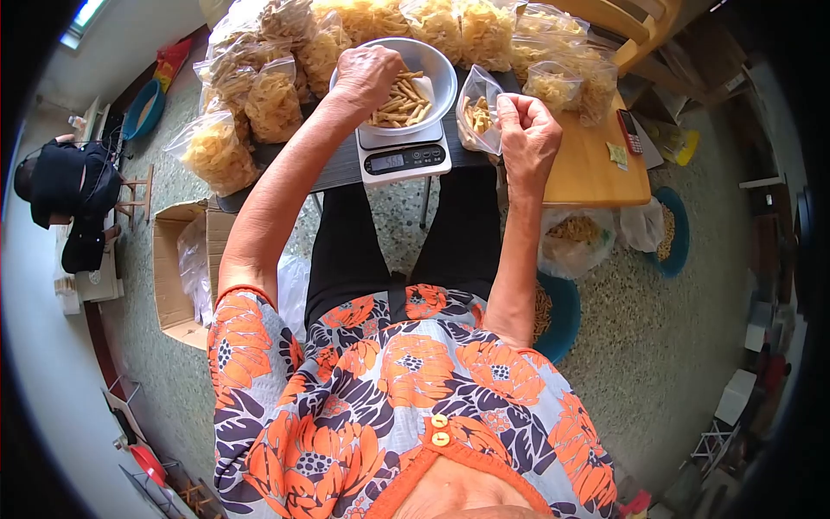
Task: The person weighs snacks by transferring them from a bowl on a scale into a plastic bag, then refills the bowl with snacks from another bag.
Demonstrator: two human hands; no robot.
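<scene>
Right fingers (510, 112) pinch clear plastic bag (481, 111) | left fingers (388, 71) over slim sticks (408, 99) — grip hidden | round bowl (444, 80)

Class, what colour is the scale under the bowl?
The scale is white with a black front panel; head view.

The floor (657, 346) is grey-green with lots of tiny specks, and a pale wall (39, 363) goes along the left side, with a dark strip (101, 350) at its bottom. A small window (82, 19) shines bright at the far left, and a little wooden stool (137, 199) stands on the left. A dark table (333, 175) is at the far middle, with a smooth yellow-brown wooden top (588, 177) to its right and curved wooden bars (635, 30) farther back.
</scene>
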